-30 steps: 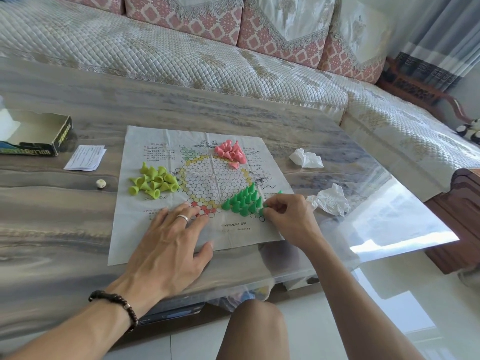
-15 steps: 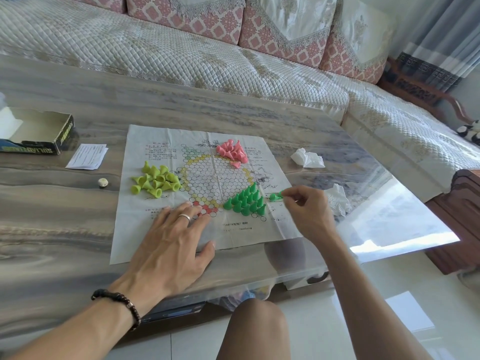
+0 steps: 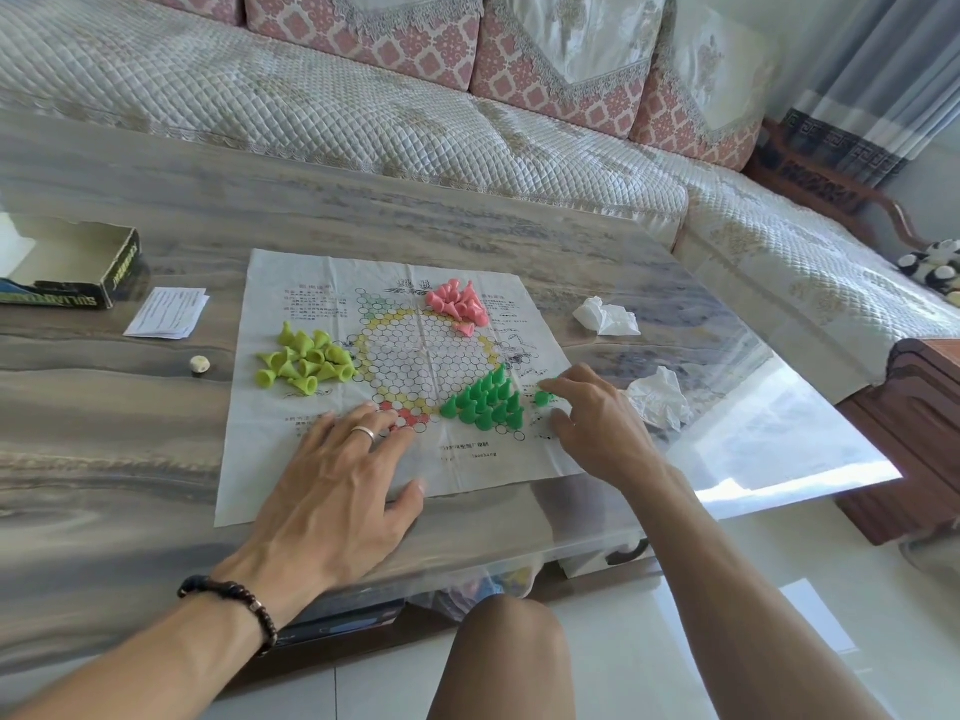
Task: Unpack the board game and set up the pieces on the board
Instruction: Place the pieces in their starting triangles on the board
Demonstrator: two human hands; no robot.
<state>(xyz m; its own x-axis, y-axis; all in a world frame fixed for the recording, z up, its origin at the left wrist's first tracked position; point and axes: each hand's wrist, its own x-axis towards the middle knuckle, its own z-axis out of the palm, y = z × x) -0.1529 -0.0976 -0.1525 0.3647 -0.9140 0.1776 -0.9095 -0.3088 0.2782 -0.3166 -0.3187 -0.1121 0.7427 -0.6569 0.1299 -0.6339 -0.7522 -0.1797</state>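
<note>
left hand [image 3: 337, 480] flat, fingers spread, pressing near edge of paper board [image 3: 415, 475]. right hand [image 3: 592, 418] pinches one green piece [image 3: 543, 397], just right of green cluster [image 3: 485, 402]. yellow pieces [image 3: 301, 358] left, pink pieces [image 3: 460, 306] far. box [image 3: 70, 270] far left.

Your arms are bare from the frame's edge to the wrists, with no sleeves showing. Your left hand [image 3: 332, 491] wears a plain silver ring [image 3: 363, 433] on one finger, and a bracelet of dark beads [image 3: 236, 605] circles that wrist. Your right hand [image 3: 597, 423] is unadorned. A bare knee [image 3: 511, 662] shows below.
</note>
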